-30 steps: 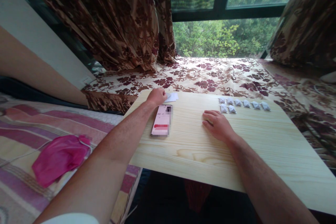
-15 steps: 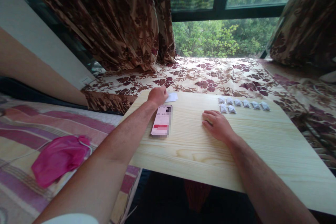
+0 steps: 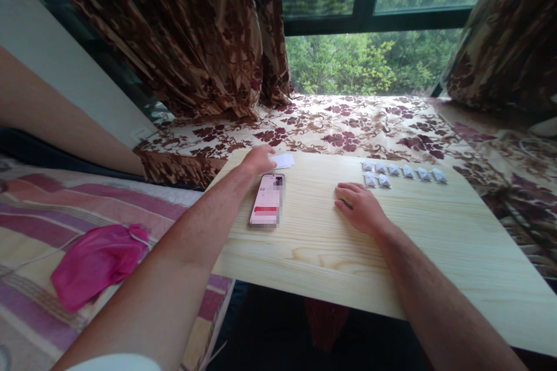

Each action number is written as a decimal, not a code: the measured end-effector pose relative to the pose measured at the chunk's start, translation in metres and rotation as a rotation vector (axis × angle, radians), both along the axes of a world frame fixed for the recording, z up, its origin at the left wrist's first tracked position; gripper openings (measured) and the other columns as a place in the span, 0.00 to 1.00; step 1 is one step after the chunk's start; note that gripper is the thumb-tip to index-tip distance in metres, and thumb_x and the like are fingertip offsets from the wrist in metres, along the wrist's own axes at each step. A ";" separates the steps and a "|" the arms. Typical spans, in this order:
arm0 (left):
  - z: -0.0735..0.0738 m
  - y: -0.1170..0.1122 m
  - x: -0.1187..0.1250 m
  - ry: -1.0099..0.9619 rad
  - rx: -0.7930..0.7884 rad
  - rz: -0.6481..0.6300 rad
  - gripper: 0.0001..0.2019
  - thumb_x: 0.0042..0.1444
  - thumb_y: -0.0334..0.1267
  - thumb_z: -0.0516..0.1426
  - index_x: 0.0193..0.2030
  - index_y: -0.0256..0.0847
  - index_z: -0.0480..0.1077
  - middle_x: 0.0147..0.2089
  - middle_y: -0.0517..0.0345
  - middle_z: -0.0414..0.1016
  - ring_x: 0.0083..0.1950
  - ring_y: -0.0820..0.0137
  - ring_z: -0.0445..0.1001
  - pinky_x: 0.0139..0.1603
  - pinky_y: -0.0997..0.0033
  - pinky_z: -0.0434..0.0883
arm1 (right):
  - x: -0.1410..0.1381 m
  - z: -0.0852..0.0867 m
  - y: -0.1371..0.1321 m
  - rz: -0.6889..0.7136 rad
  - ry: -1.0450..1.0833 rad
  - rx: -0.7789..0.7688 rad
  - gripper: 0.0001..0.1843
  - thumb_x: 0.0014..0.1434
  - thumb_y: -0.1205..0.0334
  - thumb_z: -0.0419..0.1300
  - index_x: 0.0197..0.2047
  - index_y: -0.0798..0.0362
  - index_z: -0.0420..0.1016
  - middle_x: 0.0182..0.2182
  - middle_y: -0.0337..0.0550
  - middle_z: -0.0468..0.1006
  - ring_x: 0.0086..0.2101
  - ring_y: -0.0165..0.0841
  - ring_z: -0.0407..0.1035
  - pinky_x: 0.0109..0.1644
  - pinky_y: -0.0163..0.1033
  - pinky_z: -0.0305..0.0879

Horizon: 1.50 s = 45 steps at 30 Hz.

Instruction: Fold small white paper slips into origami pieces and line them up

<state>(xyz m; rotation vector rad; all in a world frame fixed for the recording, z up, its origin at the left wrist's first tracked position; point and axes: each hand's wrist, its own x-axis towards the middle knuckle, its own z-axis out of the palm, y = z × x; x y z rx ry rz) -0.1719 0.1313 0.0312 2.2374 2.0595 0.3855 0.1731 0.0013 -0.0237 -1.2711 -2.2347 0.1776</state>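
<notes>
At the table's far left, my left hand (image 3: 260, 159) is beside a small stack of white paper (image 3: 284, 160). Its thumb and forefinger are parted at the paper's left edge, and the other fingers are partly hidden. My right hand (image 3: 359, 206) lies palm down on the light wooden table (image 3: 322, 243), fingers loosely stretched and holding nothing. Beyond it, several small folded white paper pieces (image 3: 408, 171) with raised, pointed tops stand in two rows. A phone (image 3: 266, 200) showing a timer lies face up near my left forearm.
A ledge covered in flowered cloth (image 3: 343, 122) runs behind the table, below a window (image 3: 369, 61). Patterned curtains (image 3: 209, 40) hang at the left. On the striped bed (image 3: 35, 197) lie a pink bag (image 3: 100, 266) and a white cord.
My left hand's closed fingers have parted, and the hand has shifted slightly left from the white paper. My right hand stays where it was.
</notes>
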 end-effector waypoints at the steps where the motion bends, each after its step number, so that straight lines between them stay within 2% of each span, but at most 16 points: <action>1: -0.001 0.002 -0.002 0.011 -0.020 0.004 0.26 0.43 0.37 0.65 0.53 0.41 0.77 0.57 0.50 0.78 0.58 0.59 0.74 0.58 0.69 0.68 | 0.000 0.000 0.000 0.000 -0.001 0.000 0.17 0.65 0.56 0.58 0.54 0.47 0.79 0.56 0.47 0.78 0.57 0.44 0.70 0.62 0.51 0.66; 7: -0.004 0.006 -0.009 0.041 -0.088 0.008 0.20 0.43 0.41 0.65 0.45 0.41 0.79 0.46 0.53 0.81 0.47 0.62 0.77 0.46 0.71 0.70 | 0.000 -0.001 0.000 -0.006 -0.014 -0.004 0.17 0.65 0.56 0.58 0.54 0.48 0.79 0.56 0.47 0.78 0.57 0.45 0.69 0.62 0.52 0.66; 13: -0.002 0.006 -0.010 0.038 -0.083 -0.005 0.17 0.41 0.41 0.66 0.41 0.41 0.80 0.42 0.54 0.80 0.44 0.62 0.76 0.44 0.70 0.69 | 0.000 0.000 0.000 -0.001 -0.011 -0.002 0.17 0.65 0.56 0.58 0.54 0.48 0.79 0.56 0.47 0.78 0.57 0.45 0.69 0.62 0.52 0.66; 23: -0.002 0.008 -0.009 0.045 -0.084 0.007 0.22 0.42 0.41 0.66 0.47 0.41 0.79 0.49 0.52 0.80 0.49 0.62 0.75 0.48 0.70 0.69 | 0.000 -0.001 0.001 0.003 -0.003 -0.003 0.17 0.65 0.56 0.58 0.54 0.47 0.79 0.56 0.47 0.78 0.57 0.44 0.70 0.62 0.52 0.66; 37: -0.003 0.009 -0.011 0.064 -0.104 -0.015 0.19 0.43 0.42 0.66 0.44 0.42 0.78 0.48 0.52 0.80 0.48 0.62 0.75 0.47 0.71 0.69 | 0.000 -0.001 0.000 -0.004 -0.007 -0.001 0.17 0.64 0.56 0.58 0.54 0.47 0.79 0.56 0.47 0.79 0.57 0.45 0.70 0.62 0.52 0.66; 45: -0.008 0.013 -0.013 0.042 -0.094 -0.012 0.23 0.44 0.43 0.66 0.48 0.39 0.75 0.51 0.48 0.79 0.49 0.61 0.76 0.48 0.68 0.69 | 0.000 -0.001 0.000 -0.005 -0.012 0.004 0.17 0.65 0.56 0.58 0.55 0.49 0.79 0.56 0.47 0.79 0.57 0.45 0.70 0.62 0.53 0.66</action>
